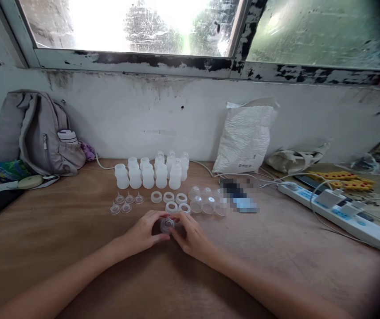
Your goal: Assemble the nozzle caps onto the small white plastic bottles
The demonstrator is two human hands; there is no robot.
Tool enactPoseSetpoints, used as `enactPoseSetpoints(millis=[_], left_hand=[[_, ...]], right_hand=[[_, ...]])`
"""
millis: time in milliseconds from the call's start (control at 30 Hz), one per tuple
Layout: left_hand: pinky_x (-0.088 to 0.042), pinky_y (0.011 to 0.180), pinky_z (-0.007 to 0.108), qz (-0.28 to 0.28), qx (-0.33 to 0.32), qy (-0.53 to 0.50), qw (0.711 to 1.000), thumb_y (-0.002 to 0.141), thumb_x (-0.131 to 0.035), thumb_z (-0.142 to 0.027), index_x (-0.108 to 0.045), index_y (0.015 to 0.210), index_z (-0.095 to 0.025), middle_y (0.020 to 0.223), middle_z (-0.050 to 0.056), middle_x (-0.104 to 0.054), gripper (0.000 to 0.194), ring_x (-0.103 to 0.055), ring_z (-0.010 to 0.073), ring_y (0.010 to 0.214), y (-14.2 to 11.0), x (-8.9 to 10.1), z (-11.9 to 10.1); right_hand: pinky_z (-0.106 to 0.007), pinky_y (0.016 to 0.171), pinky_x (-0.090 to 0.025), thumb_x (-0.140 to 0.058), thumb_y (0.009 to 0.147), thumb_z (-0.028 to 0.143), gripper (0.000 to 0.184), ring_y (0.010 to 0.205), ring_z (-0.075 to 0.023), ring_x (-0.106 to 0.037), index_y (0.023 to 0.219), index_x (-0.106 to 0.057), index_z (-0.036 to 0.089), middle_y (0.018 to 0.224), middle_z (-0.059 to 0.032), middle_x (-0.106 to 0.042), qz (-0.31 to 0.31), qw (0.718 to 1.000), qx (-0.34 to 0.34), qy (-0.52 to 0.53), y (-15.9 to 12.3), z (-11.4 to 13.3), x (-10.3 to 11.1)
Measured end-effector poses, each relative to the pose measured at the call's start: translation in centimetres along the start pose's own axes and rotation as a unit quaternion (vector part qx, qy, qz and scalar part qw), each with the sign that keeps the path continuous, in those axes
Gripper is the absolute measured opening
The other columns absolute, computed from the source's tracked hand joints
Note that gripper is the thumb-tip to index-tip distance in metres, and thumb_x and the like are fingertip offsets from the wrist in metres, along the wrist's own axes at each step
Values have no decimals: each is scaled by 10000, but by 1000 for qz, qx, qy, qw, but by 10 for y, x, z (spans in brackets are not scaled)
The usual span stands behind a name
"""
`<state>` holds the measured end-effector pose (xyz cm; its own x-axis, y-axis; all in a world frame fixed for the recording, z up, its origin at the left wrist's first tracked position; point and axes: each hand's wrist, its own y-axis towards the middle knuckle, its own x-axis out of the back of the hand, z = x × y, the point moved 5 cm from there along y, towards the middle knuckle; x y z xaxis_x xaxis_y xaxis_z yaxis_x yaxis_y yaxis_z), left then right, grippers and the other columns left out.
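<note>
Both hands meet at the middle of the brown table [60, 239]. My left hand [145, 232] and my right hand [191, 237] pinch a small clear teat set in a white ring [167, 224] between their fingertips. Just beyond lie several white screw rings [169, 197], several clear teats [125, 203] to the left and several clear caps [206, 204] to the right. Behind them stand several small white bottles [153, 173] in two rows.
A grey backpack [33, 133] leans on the wall at back left. A white plastic bag [246, 137] stands at back right, with a blurred dark object [239, 195] before it. A white power strip [339, 212] with cables and plugs lies at right.
</note>
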<state>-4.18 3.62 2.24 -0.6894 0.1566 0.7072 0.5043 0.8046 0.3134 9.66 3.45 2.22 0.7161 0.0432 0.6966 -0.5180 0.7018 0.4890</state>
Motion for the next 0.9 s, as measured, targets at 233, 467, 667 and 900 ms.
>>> enactPoseSetpoints(millis=[233,467,667,900], left_hand=[[-399,831,316,-126,-78,141,979,832,-441,-266,-559,885,-173,858,41,-591,159,-514,170,892,35,59,-6],[-343,802,388,-134,-33,387,912,821,-463,-260,-601,900,-153,951,92,-564,192,-459,241,937,114,76,14],[-297,771,404,-134,5,440,888,816,-472,-237,-618,748,-162,976,99,-533,177,-427,246,929,129,76,9],[-320,821,392,-142,-35,401,904,838,-436,-268,-584,791,-171,1001,73,-493,184,-389,235,977,82,105,-47]], right_hand=[[-312,746,-421,-506,775,201,258,826,-181,-499,1025,-445,200,887,-58,-521,-6,1000,-12,-13,1,-2,-1],[-293,704,-430,-496,778,191,238,800,-178,-503,1013,-459,195,863,-54,-510,-17,1000,-10,-22,1,-1,-1],[-306,707,-435,-497,785,216,294,799,-183,-502,1071,-433,192,876,-59,-517,-18,999,-10,-32,0,-3,-1],[-320,733,-433,-528,781,283,298,843,-192,-500,1063,-471,204,936,-68,-511,-9,999,-15,-48,-1,-5,-4]])
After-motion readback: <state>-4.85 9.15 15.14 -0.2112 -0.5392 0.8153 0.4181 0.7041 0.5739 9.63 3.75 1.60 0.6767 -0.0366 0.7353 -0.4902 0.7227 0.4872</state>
